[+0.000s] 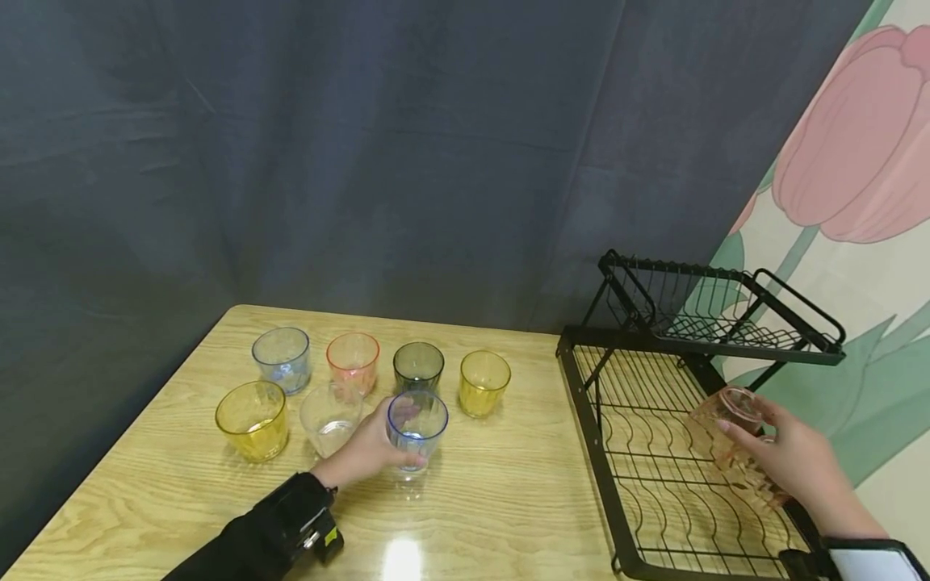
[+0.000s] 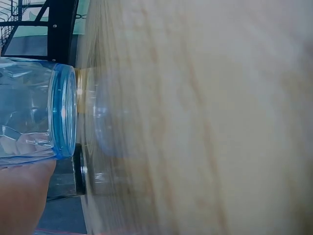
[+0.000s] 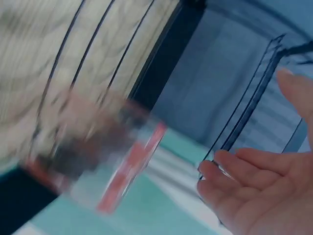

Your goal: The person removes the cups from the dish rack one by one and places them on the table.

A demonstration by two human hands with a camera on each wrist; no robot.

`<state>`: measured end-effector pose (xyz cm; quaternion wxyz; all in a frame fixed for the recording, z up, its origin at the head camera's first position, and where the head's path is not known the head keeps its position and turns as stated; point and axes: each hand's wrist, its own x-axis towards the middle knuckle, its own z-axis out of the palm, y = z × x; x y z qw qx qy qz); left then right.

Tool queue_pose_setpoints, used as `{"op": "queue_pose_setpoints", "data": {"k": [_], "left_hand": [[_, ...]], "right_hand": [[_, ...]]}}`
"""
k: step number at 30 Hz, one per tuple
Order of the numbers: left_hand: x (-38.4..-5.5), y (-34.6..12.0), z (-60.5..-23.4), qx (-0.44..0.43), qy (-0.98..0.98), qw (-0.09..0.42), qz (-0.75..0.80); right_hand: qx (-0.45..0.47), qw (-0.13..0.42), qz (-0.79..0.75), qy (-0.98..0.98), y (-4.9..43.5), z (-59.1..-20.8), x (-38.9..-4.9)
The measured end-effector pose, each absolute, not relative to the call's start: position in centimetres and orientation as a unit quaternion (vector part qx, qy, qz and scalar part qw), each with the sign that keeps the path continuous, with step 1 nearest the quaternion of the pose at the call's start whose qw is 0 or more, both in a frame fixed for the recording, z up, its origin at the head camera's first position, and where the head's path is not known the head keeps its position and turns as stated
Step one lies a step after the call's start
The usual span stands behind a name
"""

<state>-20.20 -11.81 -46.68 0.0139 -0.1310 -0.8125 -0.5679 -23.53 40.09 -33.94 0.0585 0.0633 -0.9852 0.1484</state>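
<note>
My left hand (image 1: 368,448) holds a clear blue-rimmed glass (image 1: 417,424), thumb in front and fingers behind. In the left wrist view this blue glass (image 2: 29,107) stands close to the tabletop; I cannot tell whether they touch. At the right, my right hand (image 1: 795,456) is beside a pink glass (image 1: 708,424) on the black dish rack (image 1: 592,452). In the right wrist view the pink glass (image 3: 132,169) is blurred and tilted against the wires, apart from the extended fingers (image 3: 244,171). More pinkish glass shows below the hand, partly hidden.
Left of the rack, a yellow glass (image 1: 483,383), a dark grey glass (image 1: 418,367), a red-rimmed glass (image 1: 353,361), another blue glass (image 1: 282,361), a second yellow glass (image 1: 252,421) and a clear glass (image 1: 330,420) stand on the wooden table (image 1: 501,492). The rack's upper tier (image 1: 719,311) rises behind.
</note>
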Motion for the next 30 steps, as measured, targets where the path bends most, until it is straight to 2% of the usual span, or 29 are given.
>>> {"op": "queue_pose_setpoints", "data": {"k": [7, 16, 21, 30], "left_hand": [[-20.3, -11.7, -46.8, -0.113, -0.822, 0.006, -0.558], [-20.2, -11.8, -47.0, -0.109, -0.819, 0.000, -0.563], [-20.1, -11.9, -47.1, -0.091, -0.830, 0.010, -0.550], [-19.9, -11.9, -47.2, -0.093, -0.822, 0.005, -0.562]], "right_hand": [[0.022, -0.016, 0.067, -0.997, 44.0, -35.6, -24.3], [-0.021, -0.118, 0.068, -0.990, 45.2, -36.9, -24.5], [-0.028, -0.131, 0.065, -0.989, 45.6, -37.3, -24.8], [-0.013, -0.114, 0.066, -0.991, 45.3, -37.7, -25.6]]}}
